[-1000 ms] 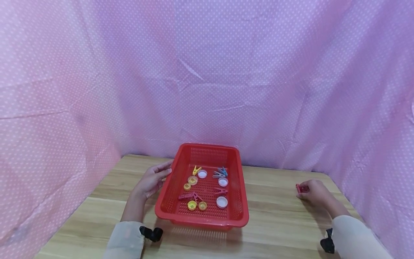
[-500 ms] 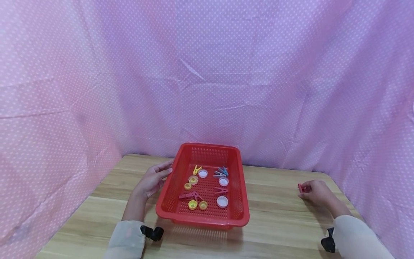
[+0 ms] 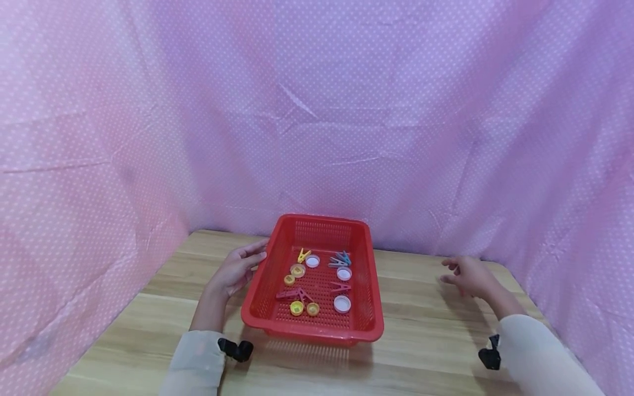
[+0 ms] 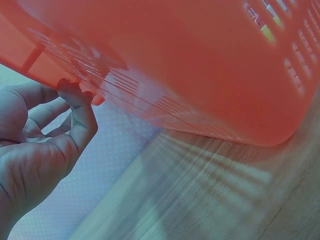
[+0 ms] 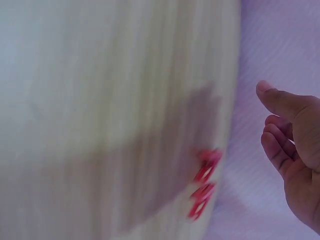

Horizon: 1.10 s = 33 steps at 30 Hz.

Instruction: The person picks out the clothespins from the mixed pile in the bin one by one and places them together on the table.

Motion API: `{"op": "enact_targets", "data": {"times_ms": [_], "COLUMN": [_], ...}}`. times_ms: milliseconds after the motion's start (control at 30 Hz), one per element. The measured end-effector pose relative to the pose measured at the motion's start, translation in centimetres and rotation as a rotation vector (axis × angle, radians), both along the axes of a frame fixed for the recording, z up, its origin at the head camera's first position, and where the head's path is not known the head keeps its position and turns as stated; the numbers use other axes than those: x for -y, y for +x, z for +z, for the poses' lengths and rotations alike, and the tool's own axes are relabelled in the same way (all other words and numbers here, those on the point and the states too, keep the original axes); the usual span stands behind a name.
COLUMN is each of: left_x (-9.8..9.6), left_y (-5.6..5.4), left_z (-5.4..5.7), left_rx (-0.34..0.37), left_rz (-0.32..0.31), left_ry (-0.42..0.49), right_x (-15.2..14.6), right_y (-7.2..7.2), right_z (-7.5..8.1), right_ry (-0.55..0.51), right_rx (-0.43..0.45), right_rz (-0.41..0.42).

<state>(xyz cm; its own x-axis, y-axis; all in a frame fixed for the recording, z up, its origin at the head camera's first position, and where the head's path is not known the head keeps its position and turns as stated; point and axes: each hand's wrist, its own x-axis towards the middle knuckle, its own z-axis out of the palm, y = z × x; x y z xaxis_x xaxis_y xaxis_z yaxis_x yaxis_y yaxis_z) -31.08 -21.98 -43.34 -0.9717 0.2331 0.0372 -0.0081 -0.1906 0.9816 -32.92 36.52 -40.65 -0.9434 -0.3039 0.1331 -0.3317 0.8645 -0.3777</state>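
Note:
A red plastic basket (image 3: pixel 317 332) stands on the wooden table, its near rim toward me. My left hand (image 3: pixel 238 270) grips its left rim; in the left wrist view the thumb and fingers (image 4: pixel 80 95) meet at the rim's edge. Inside lie a yellow clothespin (image 3: pixel 304 256), pink-red clothespins (image 3: pixel 297 295), blue-grey clothespins (image 3: pixel 340 259), and several yellow and white round caps (image 3: pixel 342 304). Over the table's right side, my right hand (image 3: pixel 473 276) hovers with loosely bent fingers and holds nothing. Two red clothespins (image 5: pixel 204 185) lie on the table below it, mostly hidden in the head view.
Pink dotted cloth (image 3: pixel 346 110) hangs behind and at both sides of the table (image 3: pixel 416 330). Black wrist cameras (image 3: pixel 236 350) are strapped to both sleeves. The basket takes up the table's middle.
My right hand has let go of a red clothespin and risen away from it, slightly to the left. The left hand still holds the basket. The head view has shifted a little.

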Motion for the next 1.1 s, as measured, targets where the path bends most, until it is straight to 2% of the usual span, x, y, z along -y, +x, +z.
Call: {"op": "enact_targets", "data": {"times_ms": [100,200,367,500,700,933,1100], "left_x": [0.0,0.0,-0.1,-0.1,0.0,0.1,0.0], "left_y": [0.0,0.0,0.0,-0.1,-0.2,-0.1,0.0], "left_z": [0.0,-0.1,0.1,0.1,0.1,0.1,0.2], "left_rx": [-0.003,0.005,0.013,0.020,0.020,0.021,0.029], "left_rz": [-0.003,-0.003,0.005,0.016,0.012,0.017,0.023], "left_ry": [0.004,0.004,0.007,0.005,-0.001,-0.015,-0.007], "right_x": [2.1,4.3,7.9,10.6,14.2,17.8,19.9], "right_y": [-0.4,-0.7,-1.0,-1.0,-0.9,-0.7,-0.6], "right_z": [1.0,1.6,2.2,2.9,4.0,4.1,4.0], "right_ry": [-0.002,0.024,-0.028,-0.047,-0.050,-0.072,-0.011], "right_rx": [-0.016,-0.115,-0.243,-0.294,-0.328,-0.306,-0.294], "right_rz": [0.027,0.073,0.179,0.230,0.303,0.432,0.455]}}
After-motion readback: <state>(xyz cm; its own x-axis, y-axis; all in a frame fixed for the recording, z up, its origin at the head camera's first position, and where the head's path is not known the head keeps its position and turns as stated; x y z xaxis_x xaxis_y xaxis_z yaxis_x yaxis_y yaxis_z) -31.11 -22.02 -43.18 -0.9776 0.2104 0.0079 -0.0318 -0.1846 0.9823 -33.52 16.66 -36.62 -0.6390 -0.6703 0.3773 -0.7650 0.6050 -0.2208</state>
